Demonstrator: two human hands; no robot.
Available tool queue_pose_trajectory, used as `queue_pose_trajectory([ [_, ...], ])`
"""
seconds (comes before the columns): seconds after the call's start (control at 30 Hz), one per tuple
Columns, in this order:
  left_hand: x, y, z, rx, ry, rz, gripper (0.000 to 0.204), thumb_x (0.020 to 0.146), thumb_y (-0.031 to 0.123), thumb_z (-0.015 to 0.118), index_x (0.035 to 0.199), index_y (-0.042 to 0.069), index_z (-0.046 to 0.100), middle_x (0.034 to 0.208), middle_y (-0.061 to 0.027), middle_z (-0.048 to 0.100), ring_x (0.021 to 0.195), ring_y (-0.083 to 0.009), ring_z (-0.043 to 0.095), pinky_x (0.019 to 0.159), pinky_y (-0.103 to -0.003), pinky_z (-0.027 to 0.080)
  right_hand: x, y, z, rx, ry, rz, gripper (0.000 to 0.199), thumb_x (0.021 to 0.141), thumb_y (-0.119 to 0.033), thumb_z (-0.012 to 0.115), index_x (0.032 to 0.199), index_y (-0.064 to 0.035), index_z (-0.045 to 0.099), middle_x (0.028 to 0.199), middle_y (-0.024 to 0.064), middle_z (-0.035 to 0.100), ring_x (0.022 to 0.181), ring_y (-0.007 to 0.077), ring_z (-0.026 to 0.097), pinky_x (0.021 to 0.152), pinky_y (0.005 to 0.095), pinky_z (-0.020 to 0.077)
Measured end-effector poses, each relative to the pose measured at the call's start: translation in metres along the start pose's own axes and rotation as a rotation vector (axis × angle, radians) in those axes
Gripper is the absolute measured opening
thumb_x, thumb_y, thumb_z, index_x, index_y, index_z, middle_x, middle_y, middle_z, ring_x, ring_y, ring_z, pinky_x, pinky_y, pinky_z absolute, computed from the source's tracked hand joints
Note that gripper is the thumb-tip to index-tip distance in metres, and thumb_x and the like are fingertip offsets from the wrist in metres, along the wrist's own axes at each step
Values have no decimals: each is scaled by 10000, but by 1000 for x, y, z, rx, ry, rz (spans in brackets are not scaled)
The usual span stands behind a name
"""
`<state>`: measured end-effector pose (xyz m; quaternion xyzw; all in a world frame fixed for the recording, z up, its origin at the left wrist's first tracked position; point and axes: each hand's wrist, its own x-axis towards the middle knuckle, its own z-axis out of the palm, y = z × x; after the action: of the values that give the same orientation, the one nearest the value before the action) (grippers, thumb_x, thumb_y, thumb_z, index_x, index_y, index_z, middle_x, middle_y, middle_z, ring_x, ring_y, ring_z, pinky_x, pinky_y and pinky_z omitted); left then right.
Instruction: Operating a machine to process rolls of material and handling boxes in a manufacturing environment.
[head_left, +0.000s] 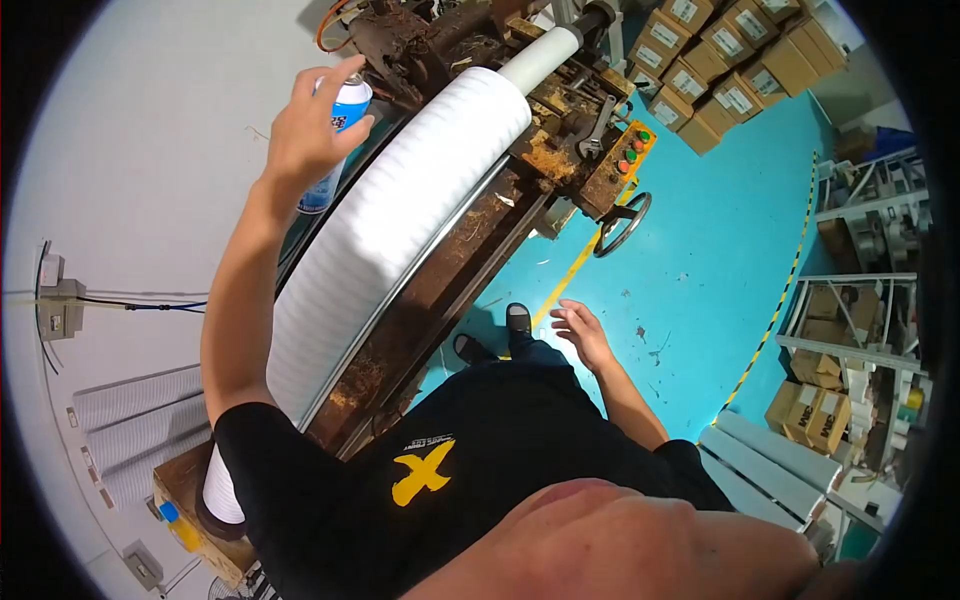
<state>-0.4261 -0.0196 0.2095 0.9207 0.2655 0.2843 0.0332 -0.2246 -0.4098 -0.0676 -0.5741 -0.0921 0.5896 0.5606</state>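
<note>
A blue and white spray can (322, 190) with a pale top is at the upper left, tilted, beside the far side of a long white ribbed roll. My left hand (303, 130) is closed round it, a finger reaching over its top and the thumb along its side; the hand covers much of the can. The roll (420, 170) lies lengthwise on a rusty, dirty machine (450, 235), on a paler shaft (541, 57) at its far end. My right hand (580, 330) hangs over the floor beside my body, holding nothing, its fingers loosely apart.
At the machine's far right end are an adjustable wrench (597, 127), a control box (632, 160) with green and red buttons, and a handwheel (623, 226). Stacked cartons (712, 75) stand beyond. Shelving (860, 280) lines the right side; a yellow-capped bottle (180, 527) is at lower left.
</note>
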Motion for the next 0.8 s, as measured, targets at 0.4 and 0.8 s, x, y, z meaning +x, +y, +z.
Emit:
queue_pose_trajectory([
  [0.4, 15, -30, 58, 85, -225, -26, 583, 742, 257, 654, 1280, 271, 430, 1180, -131, 466, 928, -338, 575, 775, -419, 491, -5, -1, -28, -67, 104, -65, 315, 917, -246, 535, 1176, -72, 495, 1063, 81, 595, 930, 174, 565, 813, 307, 445],
  [0.8, 21, -37, 77, 159, -186, 48, 568, 719, 222, 654, 1254, 245, 464, 1126, -161, 480, 892, -351, 586, 746, -424, 499, -8, 22, -30, -51, 129, -13, 321, 910, -237, 547, 1176, -64, 493, 1068, 90, 597, 929, 175, 580, 811, 298, 447],
])
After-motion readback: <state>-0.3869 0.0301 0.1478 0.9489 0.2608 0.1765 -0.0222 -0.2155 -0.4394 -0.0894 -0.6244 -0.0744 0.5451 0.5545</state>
